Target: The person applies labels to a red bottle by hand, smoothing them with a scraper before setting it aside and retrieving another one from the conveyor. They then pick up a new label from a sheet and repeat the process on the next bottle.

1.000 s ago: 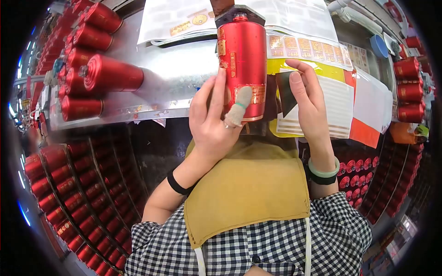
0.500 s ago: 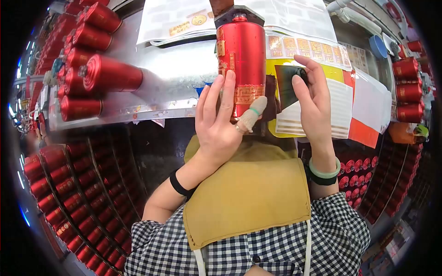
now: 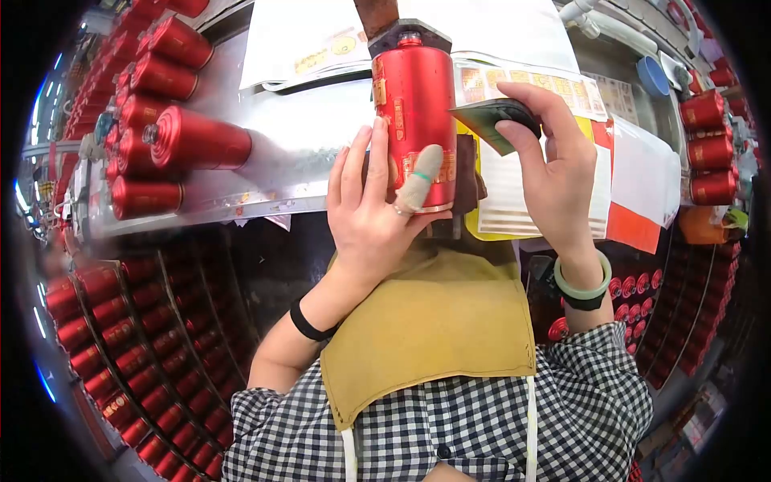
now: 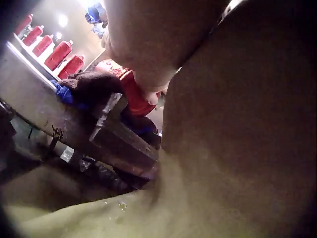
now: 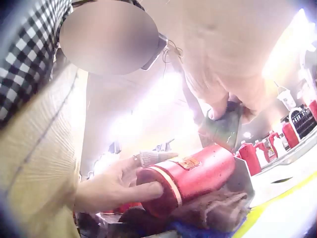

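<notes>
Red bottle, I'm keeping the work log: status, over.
Left hand holding red bottle. Right hand pinching dark green sheet, close beside bottle; contact unclear. Left hand's covered finger partly hides gold label.

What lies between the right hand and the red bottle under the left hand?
A thin, dark green flat piece, pinched between the right hand's thumb and fingers, reaches across towards the bottle. Both head and right wrist views show it.
</notes>
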The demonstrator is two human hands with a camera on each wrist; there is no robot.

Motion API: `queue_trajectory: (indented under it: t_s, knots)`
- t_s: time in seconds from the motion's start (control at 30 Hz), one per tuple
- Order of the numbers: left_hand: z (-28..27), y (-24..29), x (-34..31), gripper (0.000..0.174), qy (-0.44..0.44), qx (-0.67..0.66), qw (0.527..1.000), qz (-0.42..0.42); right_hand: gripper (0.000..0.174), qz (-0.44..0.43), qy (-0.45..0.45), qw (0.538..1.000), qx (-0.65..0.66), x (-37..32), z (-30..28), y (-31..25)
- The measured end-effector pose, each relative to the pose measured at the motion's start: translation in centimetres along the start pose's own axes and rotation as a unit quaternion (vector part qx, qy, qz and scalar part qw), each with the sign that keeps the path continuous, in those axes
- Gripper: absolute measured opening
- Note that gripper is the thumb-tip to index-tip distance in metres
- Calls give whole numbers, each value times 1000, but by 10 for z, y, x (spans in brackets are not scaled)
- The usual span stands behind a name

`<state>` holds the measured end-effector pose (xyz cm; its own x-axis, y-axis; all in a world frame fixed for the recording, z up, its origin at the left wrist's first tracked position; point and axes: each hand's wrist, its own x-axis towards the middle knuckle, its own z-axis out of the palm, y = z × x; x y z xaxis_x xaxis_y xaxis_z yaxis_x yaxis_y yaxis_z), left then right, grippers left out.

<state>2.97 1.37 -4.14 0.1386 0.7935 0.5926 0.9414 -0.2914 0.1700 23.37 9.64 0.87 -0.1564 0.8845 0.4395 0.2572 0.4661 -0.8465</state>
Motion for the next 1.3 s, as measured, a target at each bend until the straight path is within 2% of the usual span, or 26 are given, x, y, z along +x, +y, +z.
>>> queue_trajectory:
  t_s: [0.07, 0.2, 0.23, 0.27, 0.33, 0.37, 0.4, 0.47, 0.53, 0.6, 0.63, 0.7, 0.8, 0.87, 0.93, 1.0, 1.07, 1.1, 1.13, 1.2, 1.23, 1.27, 1.3]
  knots:
    - [0, 4, 5, 67, -6, 18, 1000, 21, 33, -59, -10, 997, -54, 6, -1, -6]
    - [4, 16, 5, 56, -8, 0, 1000, 8, 35, -112, -15, 987, -111, 16, -3, -17]
    - [1, 17, 4, 64, -10, -56, 998, 3, 33, -174, -36, 976, -129, 19, -4, -15]
    - [0, 17, 2, 64, -10, -59, 998, 6, 31, -234, -58, 959, -148, 20, -5, -14]
    - [3, 13, -6, 81, 44, -194, 974, -105, 27, -270, -85, 944, -171, 11, 3, -10]
    - [11, 7, -9, 98, 83, -230, 963, -118, 27, -280, -114, 936, -179, 1, 9, -12]
    - [15, 5, -8, 101, 96, -207, 965, -125, 28, -325, -121, 921, -178, -13, 20, -7]
    - [13, -7, -7, 102, 0, -252, 956, -148, 25, -328, -175, 913, -167, -22, 23, -24]
    - [5, -4, -3, 101, 6, -221, 966, -131, 21, -257, -151, 940, -165, -7, 29, -11]
    - [3, -4, -1, 101, 15, -193, 975, -112, 22, -281, -57, 937, -199, 19, 23, 8]
    - [3, -6, -2, 101, 11, -223, 967, -122, 22, -282, -58, 937, -199, 17, 21, 12]
    - [6, -12, -9, 101, 6, -251, 957, -147, 25, -366, -49, 905, -211, 14, 23, 20]
    - [4, -16, -4, 98, -7, -248, 959, -138, 26, -392, -174, 896, -116, -22, 24, -7]
    - [2, -16, -4, 94, -25, -250, 959, -129, 30, -313, -122, 932, -135, -1, 25, 8]
    - [1, -17, -3, 90, -40, -251, 960, -118, 27, -333, 3, 917, -220, 30, 16, 28]
    - [2, -20, -5, 91, -48, -256, 957, -125, 25, -335, 6, 918, -212, 19, 17, 24]
    - [9, -28, -14, 98, -55, -237, 964, -110, 30, -397, -108, 906, -98, -20, 27, 17]
    - [9, -28, -13, 98, -85, -278, 944, -156, 35, -425, -168, 888, -54, -29, 25, 11]
    - [8, -26, -12, 98, -84, -278, 944, -156, 34, -401, -163, 901, -45, -28, 25, 7]
    - [2, -17, -8, 87, -68, -354, 912, -195, 34, -271, -83, 954, -103, 3, 25, 15]
    - [2, -15, -7, 87, -67, -354, 912, -194, 31, -297, -20, 943, -150, 24, 17, 24]
    - [2, -15, -5, 91, -43, -289, 947, -132, 22, -273, 33, 943, -190, 36, 10, 18]
    - [2, -15, -4, 95, -19, -221, 973, -71, 24, -268, 63, 944, -184, 41, 4, 17]
